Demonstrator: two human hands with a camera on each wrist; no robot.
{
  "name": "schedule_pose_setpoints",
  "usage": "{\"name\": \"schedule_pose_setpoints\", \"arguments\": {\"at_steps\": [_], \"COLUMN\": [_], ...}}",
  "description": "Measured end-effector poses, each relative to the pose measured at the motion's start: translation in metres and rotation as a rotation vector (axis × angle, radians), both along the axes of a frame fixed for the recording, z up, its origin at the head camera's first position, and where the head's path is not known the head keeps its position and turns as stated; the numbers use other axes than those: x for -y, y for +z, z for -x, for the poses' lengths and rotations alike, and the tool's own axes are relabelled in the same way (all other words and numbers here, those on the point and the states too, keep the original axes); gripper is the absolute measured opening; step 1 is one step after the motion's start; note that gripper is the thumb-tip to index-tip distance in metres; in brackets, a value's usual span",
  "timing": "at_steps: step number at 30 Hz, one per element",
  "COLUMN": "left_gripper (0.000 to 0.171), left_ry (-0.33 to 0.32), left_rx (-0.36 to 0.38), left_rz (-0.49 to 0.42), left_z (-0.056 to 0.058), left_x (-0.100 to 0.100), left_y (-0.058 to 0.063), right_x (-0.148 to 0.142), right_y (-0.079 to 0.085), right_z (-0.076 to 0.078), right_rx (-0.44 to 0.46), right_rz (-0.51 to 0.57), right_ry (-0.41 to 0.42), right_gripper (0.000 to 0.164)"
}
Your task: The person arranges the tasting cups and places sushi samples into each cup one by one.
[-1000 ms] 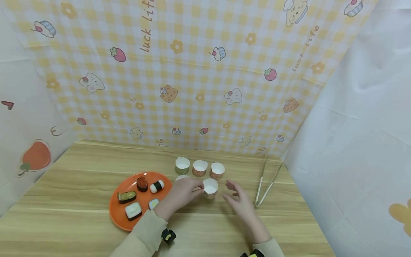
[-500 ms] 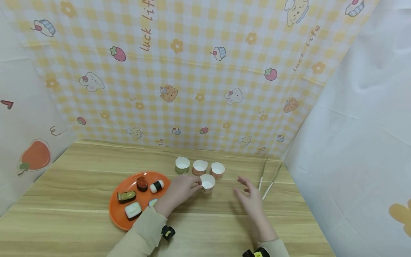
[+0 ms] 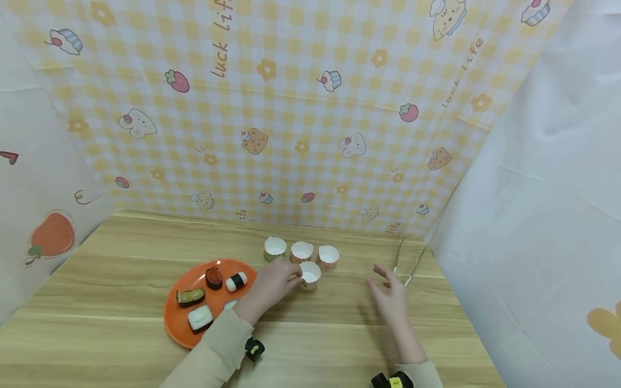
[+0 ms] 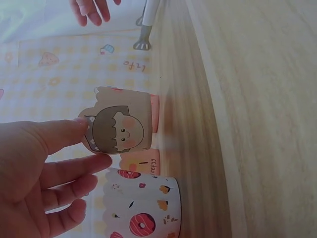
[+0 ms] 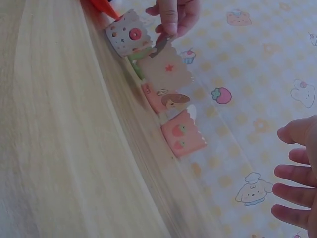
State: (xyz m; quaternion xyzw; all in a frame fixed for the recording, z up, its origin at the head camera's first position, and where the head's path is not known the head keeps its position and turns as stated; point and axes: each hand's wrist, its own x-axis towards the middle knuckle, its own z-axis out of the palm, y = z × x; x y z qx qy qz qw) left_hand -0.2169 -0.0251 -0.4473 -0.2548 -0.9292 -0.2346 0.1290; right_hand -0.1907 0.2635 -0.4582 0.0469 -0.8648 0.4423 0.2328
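My left hand (image 3: 273,284) pinches the rim of a paper baking cup (image 3: 310,276) between thumb and finger. A cartoon face is printed on that cup's side (image 4: 128,130) in the left wrist view. Behind it stand a green baking cup (image 3: 275,249) and two pinkish ones (image 3: 302,252), in a row. A white baking cup with doughnut prints (image 4: 143,210) stands beside my left fingers; the hand hides it in the head view. Over the table at the right, my right hand (image 3: 392,299) holds nothing, its fingers spread and slightly bent, near the metal tongs (image 3: 398,256).
An orange plate (image 3: 171,319) with several sushi pieces (image 3: 200,318) lies left of my left hand, which partly covers it. A yellow checked cloth (image 3: 291,172) hangs along the back edge of the wooden table (image 3: 97,302), with white cloths at both sides.
The left hand has carried the pinched baking cup back and slightly left, close to the row. My right hand has moved right, now in front of part of the tongs.
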Motion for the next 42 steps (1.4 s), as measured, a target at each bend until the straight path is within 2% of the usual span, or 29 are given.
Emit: {"name": "schedule_pose_setpoints", "arguments": {"at_steps": [7, 14, 21, 26, 35, 42], "left_gripper": [0.006, 0.005, 0.005, 0.006, 0.006, 0.006], "left_ry": [0.012, 0.023, 0.026, 0.024, 0.027, 0.023], "left_rx": [0.010, 0.014, 0.027, 0.027, 0.030, 0.031], "left_rz": [0.013, 0.027, 0.040, 0.058, 0.071, 0.066], "left_z": [0.001, 0.003, 0.004, 0.005, 0.005, 0.004], "left_x": [-0.001, -0.003, -0.004, -0.006, -0.008, -0.008], "left_y": [-0.004, -0.006, -0.008, -0.010, -0.011, -0.009], "right_x": [-0.009, -0.021, -0.031, -0.037, -0.049, -0.054], "right_y": [0.002, 0.006, 0.005, 0.002, -0.003, -0.008], "right_z": [-0.001, -0.003, 0.000, 0.001, 0.001, 0.002], "right_rx": [-0.025, 0.066, 0.076, 0.137, 0.237, 0.234], "right_rz": [-0.005, 0.014, -0.030, -0.019, 0.024, -0.023], "right_ry": [-0.033, -0.137, -0.242, -0.295, -0.333, -0.345], "right_gripper": [0.038, 0.042, 0.039, 0.043, 0.047, 0.050]}}
